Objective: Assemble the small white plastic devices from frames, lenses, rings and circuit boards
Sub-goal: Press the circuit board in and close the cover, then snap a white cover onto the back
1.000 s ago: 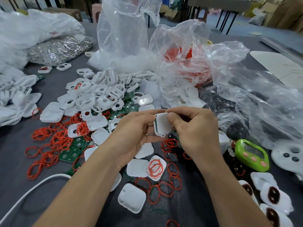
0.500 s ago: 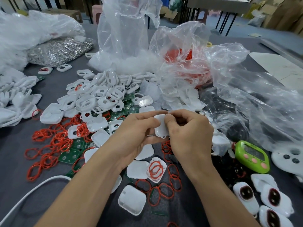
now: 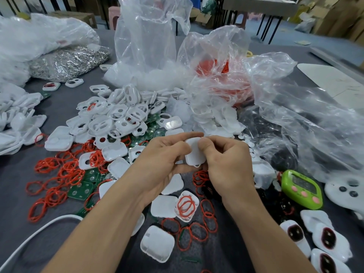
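Head view, looking down over a grey table (image 3: 11, 178). Gripping a small white device shell (image 3: 195, 154) with both hands, just above the scattered parts. Curling the left hand (image 3: 165, 156) round the shell's left edge, thumb lying across the top, fingers wrapping underneath. Pinching the shell's upper right corner with the right hand (image 3: 226, 160), thumb pressing on the near face, index finger bending over the top edge.

Showing more of the shell's smooth face than half a second ago, when only a narrow sliver was peeking out between the thumbs. Turning it back toward the broad view of a second ago, now with a small tab showing at its lower edge. Keeping both hands in much the same place over the table throughout.

Lying untouched all around:
- red rings (image 3: 59, 174) spreading to the left and below the wrists
- green circuit boards (image 3: 82, 191) among them
- white frames (image 3: 118, 115) heaping up behind
- square white covers (image 3: 157, 243) sitting near the forearms
- one open shell (image 3: 186, 205) cradling two red rings just below the hands

Sitting to the right as before: a green timer (image 3: 301, 189), and finished devices (image 3: 327, 241) with dark lenses near the lower right edge. Slumping at the back: clear plastic bags (image 3: 149, 46).
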Demonstrator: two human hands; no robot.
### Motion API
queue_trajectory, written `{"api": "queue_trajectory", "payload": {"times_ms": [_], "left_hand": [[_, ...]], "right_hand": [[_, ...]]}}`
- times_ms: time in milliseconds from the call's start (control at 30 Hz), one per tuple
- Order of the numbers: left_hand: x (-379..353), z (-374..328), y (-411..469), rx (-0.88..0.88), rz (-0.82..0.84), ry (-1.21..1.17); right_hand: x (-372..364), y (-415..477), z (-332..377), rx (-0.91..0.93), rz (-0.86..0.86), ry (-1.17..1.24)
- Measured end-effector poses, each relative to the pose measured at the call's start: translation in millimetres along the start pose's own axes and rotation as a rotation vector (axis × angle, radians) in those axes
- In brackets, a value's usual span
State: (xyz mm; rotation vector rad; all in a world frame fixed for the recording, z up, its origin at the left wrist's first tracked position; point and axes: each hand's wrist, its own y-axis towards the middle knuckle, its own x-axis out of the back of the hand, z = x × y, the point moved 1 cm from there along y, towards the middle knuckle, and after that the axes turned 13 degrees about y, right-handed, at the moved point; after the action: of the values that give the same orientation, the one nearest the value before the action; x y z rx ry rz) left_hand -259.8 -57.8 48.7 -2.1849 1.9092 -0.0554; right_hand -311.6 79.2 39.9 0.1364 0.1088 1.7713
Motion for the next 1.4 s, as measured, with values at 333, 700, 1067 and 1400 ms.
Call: {"api": "queue_trajectory", "payload": {"times_ms": [333, 700, 1067, 1400], "left_hand": [[2.1, 2.3, 0.6, 0.005, 0.001, -0.019], [-5.9, 0.9, -5.3, -0.139, -0.255, 0.171], [-0.5, -2.7, -7.4, -0.226, -0.540, 0.423], [-3.0, 1.9, -5.0, -0.245, -0.549, 0.466]], "right_hand": [[1.6, -4.4, 4.6, 0.056, -0.042, -0.086], [5.3, -0.8, -2.4, 0.091, -0.022, -0.017], [5.4, 1.4, 0.6, -0.016, 0.116, 0.152], [8.2, 2.7, 3.7, -0.033, 0.139, 0.111]]}}
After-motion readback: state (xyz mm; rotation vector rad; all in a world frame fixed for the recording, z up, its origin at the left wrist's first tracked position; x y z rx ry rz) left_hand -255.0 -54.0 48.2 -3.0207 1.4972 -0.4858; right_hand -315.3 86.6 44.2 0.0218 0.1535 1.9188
